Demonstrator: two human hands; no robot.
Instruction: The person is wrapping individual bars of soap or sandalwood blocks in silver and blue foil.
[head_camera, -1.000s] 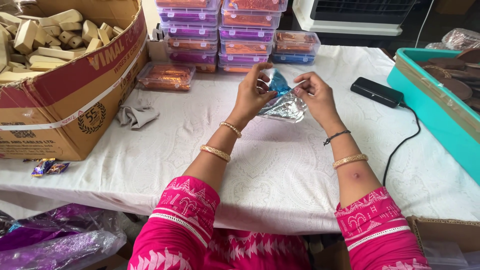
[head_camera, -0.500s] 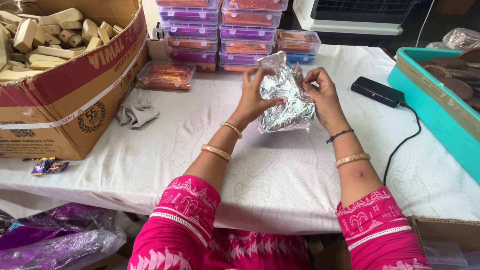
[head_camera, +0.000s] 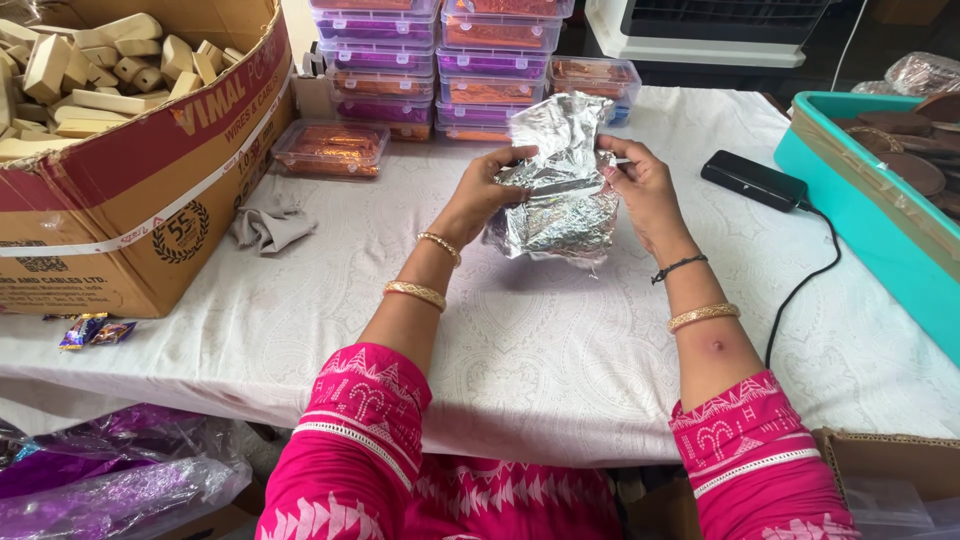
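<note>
Both hands (head_camera: 570, 185) gripping silver foil sheet (head_camera: 560, 200), cardboard box (head_camera: 150, 190) of pale blocks (head_camera: 90, 70) — stacked lidded tubs (head_camera: 440, 60) behind

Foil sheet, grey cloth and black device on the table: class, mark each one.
foil sheet (head_camera: 560, 205), head view, crinkled middle between the hands.
grey cloth (head_camera: 268, 226), head view, its bunched centre.
black device (head_camera: 752, 180), head view, its top face.
</note>
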